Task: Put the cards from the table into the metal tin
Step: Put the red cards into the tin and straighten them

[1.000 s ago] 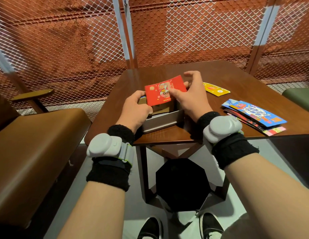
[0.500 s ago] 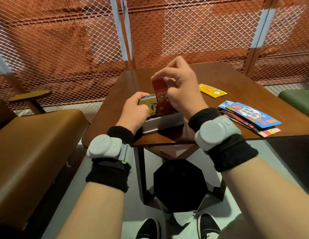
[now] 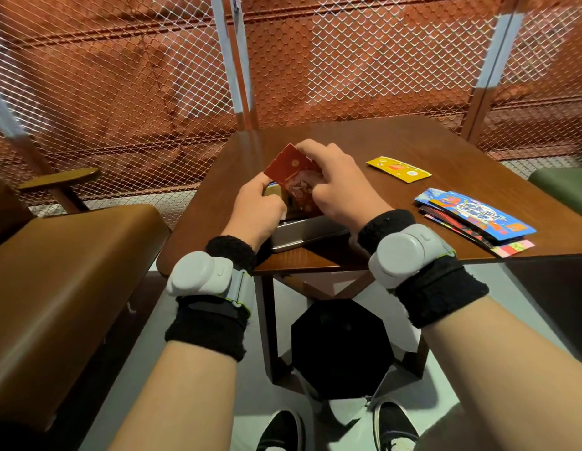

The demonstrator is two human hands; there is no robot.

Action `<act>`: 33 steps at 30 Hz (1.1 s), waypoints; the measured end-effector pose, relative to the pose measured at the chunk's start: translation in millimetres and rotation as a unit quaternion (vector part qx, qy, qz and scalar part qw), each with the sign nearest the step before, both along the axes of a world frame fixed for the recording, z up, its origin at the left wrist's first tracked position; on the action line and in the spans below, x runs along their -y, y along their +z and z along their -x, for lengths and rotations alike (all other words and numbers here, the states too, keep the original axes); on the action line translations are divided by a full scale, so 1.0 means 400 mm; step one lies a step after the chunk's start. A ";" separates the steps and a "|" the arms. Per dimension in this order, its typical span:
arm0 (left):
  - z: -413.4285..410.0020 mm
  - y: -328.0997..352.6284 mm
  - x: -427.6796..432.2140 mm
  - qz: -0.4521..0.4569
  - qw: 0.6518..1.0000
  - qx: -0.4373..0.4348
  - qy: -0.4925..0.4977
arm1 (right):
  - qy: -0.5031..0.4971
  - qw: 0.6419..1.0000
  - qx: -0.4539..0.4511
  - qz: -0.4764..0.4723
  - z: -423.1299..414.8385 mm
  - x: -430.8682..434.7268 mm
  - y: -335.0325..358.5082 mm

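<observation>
Left hand (image 3: 255, 211) and right hand (image 3: 341, 187) pinched 1 red card (image 3: 291, 172), tilted over the metal tin (image 3: 302, 234) at the table (image 3: 445, 144)'s near edge; 1 yellow card (image 3: 398, 168) and a card stack (image 3: 475, 216) lay rightward.

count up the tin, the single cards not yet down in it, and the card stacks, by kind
metal tin: 1
single cards: 2, the red card in the right hand and the yellow card lying alone
card stack, blue on top: 1
total: 4
</observation>
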State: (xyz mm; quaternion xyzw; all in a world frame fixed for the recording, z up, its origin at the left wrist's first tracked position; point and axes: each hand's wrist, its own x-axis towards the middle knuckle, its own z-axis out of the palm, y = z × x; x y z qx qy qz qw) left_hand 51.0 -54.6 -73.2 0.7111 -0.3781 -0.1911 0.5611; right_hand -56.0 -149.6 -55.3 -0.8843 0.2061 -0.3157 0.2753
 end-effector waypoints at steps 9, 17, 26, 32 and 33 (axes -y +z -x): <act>0.000 0.002 -0.003 0.000 1.000 0.002 0.028 | 0.010 0.989 0.141 0.052 0.008 -0.005 0.017; 0.005 -0.004 -0.003 0.019 0.999 -0.046 0.005 | -0.004 0.980 -0.116 0.163 0.006 -0.016 0.012; 0.000 -0.007 0.004 0.015 0.997 -0.050 0.056 | -0.004 0.985 -0.124 0.116 -0.009 0.035 -0.020; 0.005 -0.011 0.007 0.022 0.999 -0.029 0.039 | -0.001 0.999 -0.036 0.002 0.009 0.036 -0.030; 0.003 -0.013 0.009 0.021 0.998 -0.028 0.044 | -0.016 1.000 -0.012 -0.018 0.014 0.042 -0.032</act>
